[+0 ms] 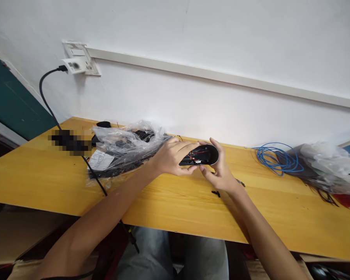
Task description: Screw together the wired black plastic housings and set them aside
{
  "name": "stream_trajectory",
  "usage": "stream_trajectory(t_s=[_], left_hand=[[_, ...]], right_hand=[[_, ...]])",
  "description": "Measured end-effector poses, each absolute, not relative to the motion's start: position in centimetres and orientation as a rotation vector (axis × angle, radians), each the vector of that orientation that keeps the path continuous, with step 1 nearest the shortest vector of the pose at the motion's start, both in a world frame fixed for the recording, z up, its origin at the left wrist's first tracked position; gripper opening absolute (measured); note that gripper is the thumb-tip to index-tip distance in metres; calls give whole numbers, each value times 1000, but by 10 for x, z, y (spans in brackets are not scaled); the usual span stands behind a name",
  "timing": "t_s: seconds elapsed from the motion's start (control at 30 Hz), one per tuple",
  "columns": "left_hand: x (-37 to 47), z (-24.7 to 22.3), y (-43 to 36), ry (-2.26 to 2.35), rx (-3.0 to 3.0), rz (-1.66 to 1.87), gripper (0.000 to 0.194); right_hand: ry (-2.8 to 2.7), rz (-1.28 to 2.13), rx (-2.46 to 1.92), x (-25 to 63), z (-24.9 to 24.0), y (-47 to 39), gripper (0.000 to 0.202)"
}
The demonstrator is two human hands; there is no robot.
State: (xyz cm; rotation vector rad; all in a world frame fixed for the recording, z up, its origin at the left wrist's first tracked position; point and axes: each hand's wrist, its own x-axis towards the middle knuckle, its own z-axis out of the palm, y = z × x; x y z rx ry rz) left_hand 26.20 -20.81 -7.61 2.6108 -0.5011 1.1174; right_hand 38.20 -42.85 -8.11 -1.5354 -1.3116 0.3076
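Note:
Above the middle of the wooden table, a black casing (pixel 205 154) is held up between both hands. Its hollow inside faces me and shows thin red wires and a small white connector. My left hand (pixel 175 156) wraps round the casing's left end, fingers over the top and thumb beneath. Round its right, rounded end is my right hand (pixel 218 171), with fingers behind the rim and the thumb at the lower edge. Small black pieces (pixel 216 193) lie on the table (pixel 169 202) just below my right hand.
Clear plastic bags (pixel 128 144) with black parts lie at the left. A black cable (pixel 95 175) runs from the wall socket (pixel 90 64) across the table's left side and over its front edge. Coiled blue cable (pixel 277 157) and white bags (pixel 329 159) lie at the right.

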Motion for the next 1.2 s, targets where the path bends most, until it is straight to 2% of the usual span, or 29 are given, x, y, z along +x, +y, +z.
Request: stream_trajectory(t_s=[0.33, 0.53, 0.7, 0.83, 1.0, 1.13, 1.2], left_hand=[[260, -63, -211, -661, 2483, 1225, 66], [258, -55, -223, -732, 2346, 1145, 71], [257, -53, -231, -656, 2261, 1020, 65], [263, -69, -226, -580, 2256, 939, 64], [268, -87, -229, -280, 2335, 872, 64], [270, -90, -240, -103, 2325, 778, 66], [271, -90, -244, -69, 2280, 767, 60]], right_hand=[[-1597, -30, -1500, 385, -63, -434, 110], [-1610, -157, -1485, 386, -60, -438, 108], [-1576, -209, -1472, 393, -68, -443, 103], [-1528, -136, -1585, 399, -83, -439, 96], [-1156, 227, -1589, 390, -97, -421, 86], [-824, 315, -1603, 383, -105, -410, 61], [-755, 311, -1589, 381, -108, -406, 51]])
